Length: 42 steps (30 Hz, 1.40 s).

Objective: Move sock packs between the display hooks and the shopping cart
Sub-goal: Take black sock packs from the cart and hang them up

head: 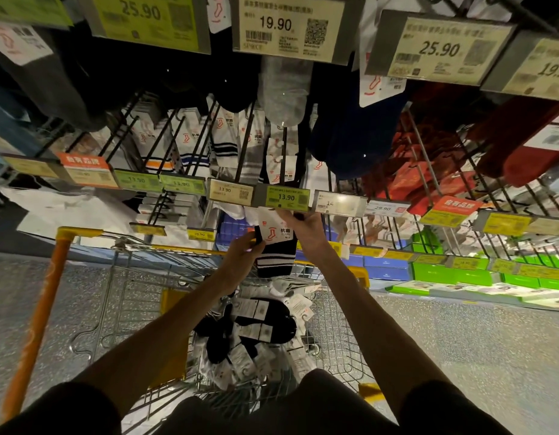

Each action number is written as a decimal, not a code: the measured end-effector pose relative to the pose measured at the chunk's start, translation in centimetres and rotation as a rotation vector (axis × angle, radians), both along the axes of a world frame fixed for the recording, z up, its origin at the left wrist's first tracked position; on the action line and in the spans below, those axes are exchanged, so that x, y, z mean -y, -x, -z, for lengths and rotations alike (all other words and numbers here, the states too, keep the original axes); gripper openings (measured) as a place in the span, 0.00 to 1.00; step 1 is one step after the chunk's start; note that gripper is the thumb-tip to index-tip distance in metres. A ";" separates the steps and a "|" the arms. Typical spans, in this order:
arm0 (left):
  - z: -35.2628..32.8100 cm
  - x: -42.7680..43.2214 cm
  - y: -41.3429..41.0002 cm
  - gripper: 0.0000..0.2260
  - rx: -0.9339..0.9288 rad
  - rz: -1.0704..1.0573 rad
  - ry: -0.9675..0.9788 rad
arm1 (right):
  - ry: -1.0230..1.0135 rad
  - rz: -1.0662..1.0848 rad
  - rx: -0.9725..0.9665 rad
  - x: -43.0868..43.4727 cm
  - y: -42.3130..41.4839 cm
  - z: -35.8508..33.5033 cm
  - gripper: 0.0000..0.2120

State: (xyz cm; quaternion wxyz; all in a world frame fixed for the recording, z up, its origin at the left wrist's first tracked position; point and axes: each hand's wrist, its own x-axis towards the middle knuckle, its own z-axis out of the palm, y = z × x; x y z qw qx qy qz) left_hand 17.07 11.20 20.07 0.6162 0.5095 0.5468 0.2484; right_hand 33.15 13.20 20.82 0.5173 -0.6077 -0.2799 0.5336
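A black sock pack [276,249] with white stripes and a white card label hangs upright just below the 13.90 price tag [287,198] at the end of a display hook [283,152]. My left hand [242,254] pinches the pack's left edge. My right hand [304,229] grips the top of the pack's card right under the tag. Below both hands stands the wire shopping cart [121,296], holding a pile of several black and white sock packs [256,334].
Rows of hooks with more sock packs and price tags fill the rack ahead. Red socks [428,158] hang at right, green boxes [453,271] lie on the low shelf. The cart's orange handle [39,315] runs down the left over speckled floor.
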 end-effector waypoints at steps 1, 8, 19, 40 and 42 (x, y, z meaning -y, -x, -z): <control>0.1 0.1 0.1 0.12 0.001 0.008 0.004 | -0.019 -0.012 0.006 0.2 0.0 -0.1 0.08; -1.0 -0.9 -0.5 0.14 -0.006 -0.018 0.004 | 0.009 0.082 0.031 -0.3 0.2 -0.6 0.07; -1.1 -1.3 -1.3 0.14 0.021 -0.040 0.097 | -0.140 0.063 0.268 -0.3 1.2 -1.5 0.05; -0.3 -2.0 -1.6 0.14 -0.080 -0.038 0.106 | 0.072 0.055 0.115 -0.3 -0.5 -1.1 0.08; -0.4 -2.0 -1.5 0.14 -0.075 -0.041 0.097 | 0.089 0.022 0.123 -0.6 -0.8 -1.2 0.07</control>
